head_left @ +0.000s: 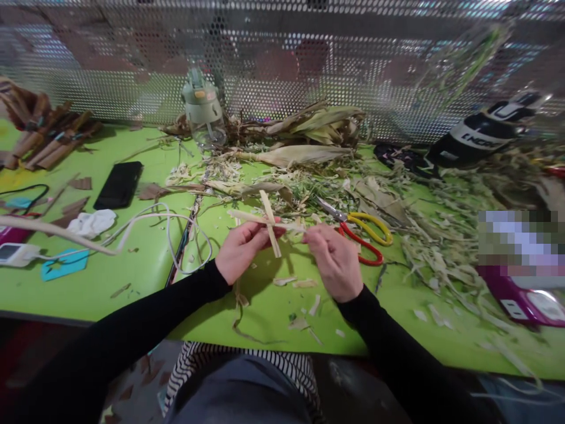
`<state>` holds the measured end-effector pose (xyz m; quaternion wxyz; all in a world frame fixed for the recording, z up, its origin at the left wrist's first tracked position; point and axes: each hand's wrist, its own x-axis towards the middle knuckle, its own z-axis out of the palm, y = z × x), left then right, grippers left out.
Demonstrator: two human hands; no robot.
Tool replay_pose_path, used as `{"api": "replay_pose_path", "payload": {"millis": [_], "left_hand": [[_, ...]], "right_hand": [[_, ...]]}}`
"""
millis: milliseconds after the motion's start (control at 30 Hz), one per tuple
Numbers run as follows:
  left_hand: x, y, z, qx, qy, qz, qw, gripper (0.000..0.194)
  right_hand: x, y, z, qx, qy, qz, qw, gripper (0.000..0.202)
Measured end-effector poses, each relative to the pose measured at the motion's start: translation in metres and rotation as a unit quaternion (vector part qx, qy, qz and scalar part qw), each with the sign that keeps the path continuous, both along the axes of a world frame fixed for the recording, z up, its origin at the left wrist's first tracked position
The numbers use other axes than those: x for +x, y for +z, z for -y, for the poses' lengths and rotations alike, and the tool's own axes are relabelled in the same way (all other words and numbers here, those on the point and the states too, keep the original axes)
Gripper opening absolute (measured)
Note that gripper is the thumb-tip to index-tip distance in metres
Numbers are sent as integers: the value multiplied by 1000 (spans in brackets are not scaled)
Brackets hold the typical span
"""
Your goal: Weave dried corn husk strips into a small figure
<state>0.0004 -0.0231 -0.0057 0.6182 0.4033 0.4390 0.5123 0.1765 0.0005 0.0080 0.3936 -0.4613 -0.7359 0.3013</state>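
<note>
Pale flat husk strips cross one another in front of me, just above the green table. My left hand pinches them close to the crossing, thumb on top. On the other side, my right hand has its fingers closed on the right end of the strip that runs sideways. Beside the right hand lie scissors with one yellow and one red handle. Small husk scraps are scattered on the table beneath the hands.
Dried corn husks and shredded fibres cover the back and right. A clear bottle and a black bottle stand or lean at the back. Left are a phone, a white cable and bundled brown sticks.
</note>
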Motion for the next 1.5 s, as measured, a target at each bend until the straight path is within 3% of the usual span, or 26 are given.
{"api": "replay_pose_path", "payload": {"millis": [100,167,333,467,633,867,1033,1100,1200,1333,1500], "left_hand": [[-3,-1,0,63,-5,-102,993,39],[-5,-1,2,108,-8,-218,970,37],[-9,0,4,224,3,-484,846,39],[-11,0,4,295,-5,-561,773,38],[-11,2,9,323,4,-589,740,39],[-10,5,7,312,-23,-536,784,34],[-13,7,-7,168,-93,-409,892,33],[-15,10,-9,127,-98,-364,917,37],[-18,14,-10,117,-80,-371,918,32],[-22,17,-11,144,-55,-352,923,28],[-22,11,-12,104,-82,-263,956,21]], "right_hand": [[-8,2,7,-28,64,64,996,38],[-12,3,11,-37,82,90,992,35],[-14,4,15,-24,71,91,993,22],[-14,6,18,7,104,121,987,22],[-12,10,22,38,138,136,980,25],[-15,1,22,24,177,133,975,17],[-11,-4,9,-37,157,97,982,25],[-7,-2,4,-67,121,44,989,27],[-3,3,0,-82,81,-3,993,32],[-2,5,-3,-25,51,-47,997,43],[-5,1,-6,-58,98,6,993,29]]}}
